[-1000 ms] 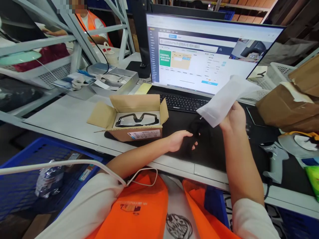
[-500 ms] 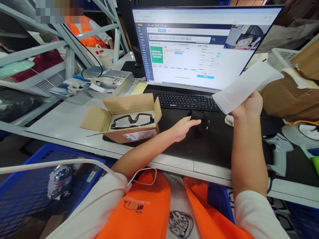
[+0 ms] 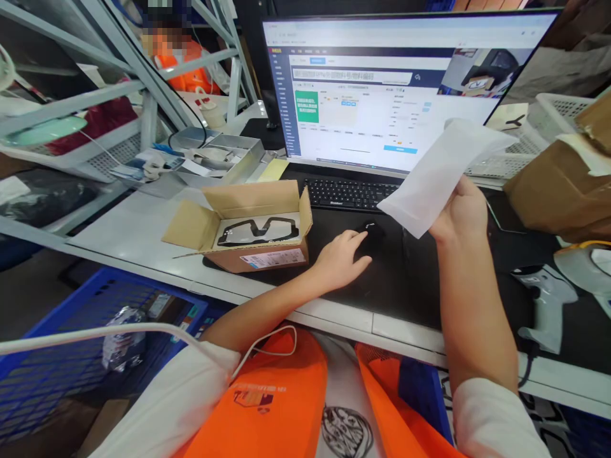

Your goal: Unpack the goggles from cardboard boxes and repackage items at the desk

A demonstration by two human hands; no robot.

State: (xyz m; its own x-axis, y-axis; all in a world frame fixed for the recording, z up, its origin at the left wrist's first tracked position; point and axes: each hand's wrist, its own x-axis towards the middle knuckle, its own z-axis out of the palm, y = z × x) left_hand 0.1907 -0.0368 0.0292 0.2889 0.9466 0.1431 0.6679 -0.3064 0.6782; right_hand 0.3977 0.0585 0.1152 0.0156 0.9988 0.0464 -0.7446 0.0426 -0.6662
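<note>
One white pouch (image 3: 424, 178) is held in the right hand (image 3: 461, 210), fingers closed on it from below, in front of the monitor (image 3: 353, 114) and hiding the right end of the keyboard (image 3: 344, 194). The left hand (image 3: 338, 261) lies nearer the person than the keyboard, back up, fingers loosely spread and thumb apart. Its fingertips are at a black object (image 3: 375, 233), hard to make out against the black mat (image 3: 405, 286); I cannot tell whether they touch.

Left of the keyboard stands a box (image 3: 229, 259), flaps up, with a goggle outline (image 3: 260, 230) showing inside. A grey tray (image 3: 243, 162) is farther left and back from the keyboard; a scanner (image 3: 547, 305) lies to its right, nearer the desk (image 3: 334, 305) edge.
</note>
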